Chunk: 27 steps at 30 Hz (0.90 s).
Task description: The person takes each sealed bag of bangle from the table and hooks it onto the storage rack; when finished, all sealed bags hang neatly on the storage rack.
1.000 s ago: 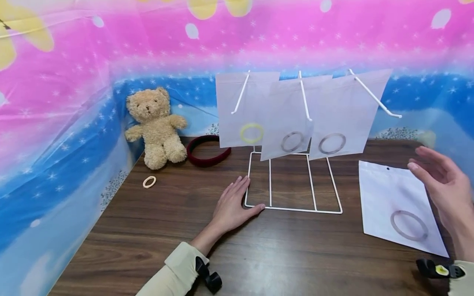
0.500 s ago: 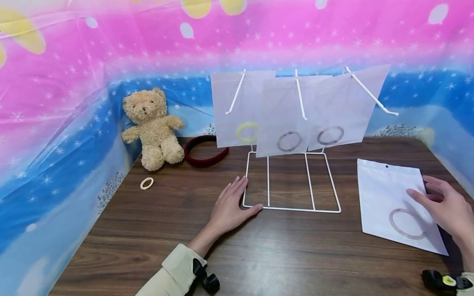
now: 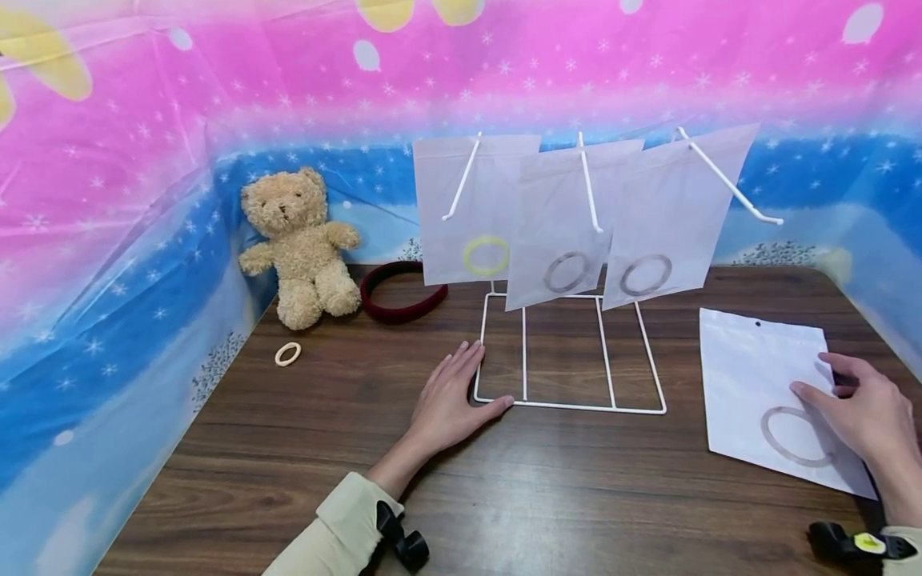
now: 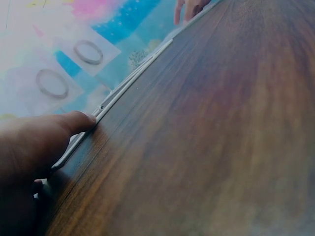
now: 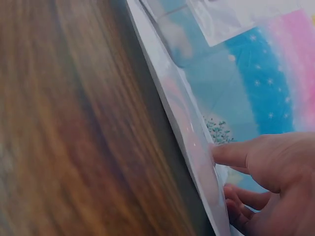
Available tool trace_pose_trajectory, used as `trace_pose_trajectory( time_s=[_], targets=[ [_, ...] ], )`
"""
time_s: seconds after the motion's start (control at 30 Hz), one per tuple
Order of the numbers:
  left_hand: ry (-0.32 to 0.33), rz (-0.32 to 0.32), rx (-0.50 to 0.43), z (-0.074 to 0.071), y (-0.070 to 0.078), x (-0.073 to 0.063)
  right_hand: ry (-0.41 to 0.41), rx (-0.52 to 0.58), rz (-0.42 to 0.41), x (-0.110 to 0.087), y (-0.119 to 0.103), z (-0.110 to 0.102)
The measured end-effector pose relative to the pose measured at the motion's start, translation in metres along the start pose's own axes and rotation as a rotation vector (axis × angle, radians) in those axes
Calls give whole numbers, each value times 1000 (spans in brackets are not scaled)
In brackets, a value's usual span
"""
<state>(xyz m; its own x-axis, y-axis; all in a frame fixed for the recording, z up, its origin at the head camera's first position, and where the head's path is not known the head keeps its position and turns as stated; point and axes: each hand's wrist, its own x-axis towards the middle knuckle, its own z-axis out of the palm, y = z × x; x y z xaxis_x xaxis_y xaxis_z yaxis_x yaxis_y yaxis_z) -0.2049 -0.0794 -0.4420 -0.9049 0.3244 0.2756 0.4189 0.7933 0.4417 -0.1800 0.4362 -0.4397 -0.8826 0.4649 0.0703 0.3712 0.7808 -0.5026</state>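
My left hand [image 3: 450,396] rests on the front left corner of a white wire display rack [image 3: 569,408], fingers spread, thumb on the front bar. The left wrist view also shows that thumb [image 4: 78,122] on the wire. At the right, a white pouch [image 3: 742,376] with a ring-shaped bangle [image 3: 767,432] showing through lies flat on the table. My right hand [image 3: 867,408] touches it, thumb on its face and fingers at its right edge. The right wrist view shows the thumb [image 5: 231,155] against the pouch; the fingertips are partly hidden.
Three similar pouches hang from the rack's hooks, one with a yellow ring [image 3: 486,256]. A teddy bear [image 3: 302,248], a dark red headband [image 3: 403,308] and a small cream ring [image 3: 288,354] are at the left of the wooden table [image 3: 288,480]. A patterned cloth [image 3: 130,280] surrounds it.
My right hand has come down from above the pouch onto its right side, thumb now touching its face. The left hand keeps its place on the rack.
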Motion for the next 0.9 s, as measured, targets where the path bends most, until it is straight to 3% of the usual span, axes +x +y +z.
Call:
trace_pose_trajectory(
  time_s=[0.33,0.5,0.9],
  targets=[
    [-3,1,6,0,0,0,24,84,9,-2,3,2],
    [-8,-1,1,0,0,0,48,102,-31,-4,2,3],
    [-8,3,14,0,0,0,15,192,59,1,5,4]
  ],
)
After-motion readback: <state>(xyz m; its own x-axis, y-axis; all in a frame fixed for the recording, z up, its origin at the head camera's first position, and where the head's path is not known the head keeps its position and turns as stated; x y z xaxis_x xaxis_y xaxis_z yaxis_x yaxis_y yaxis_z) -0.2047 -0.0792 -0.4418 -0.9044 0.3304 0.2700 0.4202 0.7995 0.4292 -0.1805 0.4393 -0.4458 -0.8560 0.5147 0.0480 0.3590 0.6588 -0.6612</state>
